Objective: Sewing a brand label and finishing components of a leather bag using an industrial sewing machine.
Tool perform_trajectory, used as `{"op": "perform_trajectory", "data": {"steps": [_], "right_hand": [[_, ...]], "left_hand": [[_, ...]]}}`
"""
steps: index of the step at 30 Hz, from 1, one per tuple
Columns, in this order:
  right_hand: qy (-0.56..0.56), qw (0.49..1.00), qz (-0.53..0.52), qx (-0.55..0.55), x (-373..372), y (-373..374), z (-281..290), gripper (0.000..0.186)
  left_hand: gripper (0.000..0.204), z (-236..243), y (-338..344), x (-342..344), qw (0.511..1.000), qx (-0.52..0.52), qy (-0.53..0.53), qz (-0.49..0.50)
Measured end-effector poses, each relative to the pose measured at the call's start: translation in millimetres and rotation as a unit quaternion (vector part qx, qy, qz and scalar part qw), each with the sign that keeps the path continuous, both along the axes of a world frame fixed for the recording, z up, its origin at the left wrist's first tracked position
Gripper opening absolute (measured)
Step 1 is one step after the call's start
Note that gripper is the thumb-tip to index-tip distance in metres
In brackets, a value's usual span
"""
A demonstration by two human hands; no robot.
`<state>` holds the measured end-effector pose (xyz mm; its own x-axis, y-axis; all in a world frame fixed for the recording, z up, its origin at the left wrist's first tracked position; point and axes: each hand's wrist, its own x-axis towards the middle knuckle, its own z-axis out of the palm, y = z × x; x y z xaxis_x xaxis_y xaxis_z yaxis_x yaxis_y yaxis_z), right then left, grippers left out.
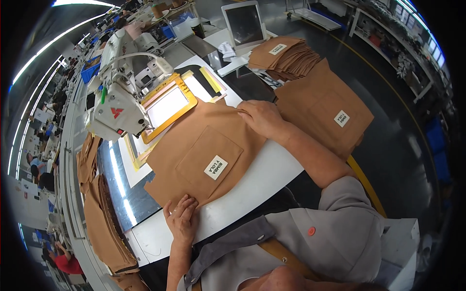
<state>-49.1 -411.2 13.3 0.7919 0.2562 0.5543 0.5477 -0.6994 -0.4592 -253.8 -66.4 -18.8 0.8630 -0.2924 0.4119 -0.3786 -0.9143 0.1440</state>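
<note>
A brown fabric panel (pixel 187 167) with a stitched pocket and a white label (pixel 215 168) spreads over the white table in front of me. Its near left edge is under the curled fingers of my left hand (pixel 182 219), which seem to grip it; the thumb is mostly hidden. At the panel's far right corner, my right hand (pixel 262 119) is closed on the cloth between thumb and fingers. Beyond the panel, a yellow rectangular frame (pixel 188 94) lies under the head of a white sewing machine (pixel 114 109).
Brown panels with labels are stacked at the far right (pixel 279 58), and more hang at the right edge (pixel 323 109). Another brown pile (pixel 104 228) drapes along the left side. A screen (pixel 244 24) stands at the back. Other people work at the far left.
</note>
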Motion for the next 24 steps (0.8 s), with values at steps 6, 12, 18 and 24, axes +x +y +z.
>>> {"op": "perform_trajectory", "data": {"steps": [6, 12, 18, 24], "right_hand": [[-0.102, 0.988, -0.108, 0.038, -18.0, -103.6, 72.1, 0.019], [-0.066, 0.949, -0.295, 0.089, -67.4, -274.0, 87.4, 0.021], [0.012, 0.879, -0.471, -0.080, -93.4, -367.1, 16.2, 0.032], [0.028, 0.940, -0.341, 0.010, -68.1, -271.9, 13.0, 0.031]], "left_hand": [[0.021, 45.7, -87.7, 54.9, 0.985, -0.041, -0.031, -0.165], [0.041, 57.1, -197.6, 71.4, 0.908, -0.108, 0.033, -0.404], [0.048, 37.4, -175.4, 70.7, 0.911, -0.077, 0.095, -0.395], [0.043, 42.2, -83.6, 65.1, 0.958, -0.109, 0.132, -0.229]]}}
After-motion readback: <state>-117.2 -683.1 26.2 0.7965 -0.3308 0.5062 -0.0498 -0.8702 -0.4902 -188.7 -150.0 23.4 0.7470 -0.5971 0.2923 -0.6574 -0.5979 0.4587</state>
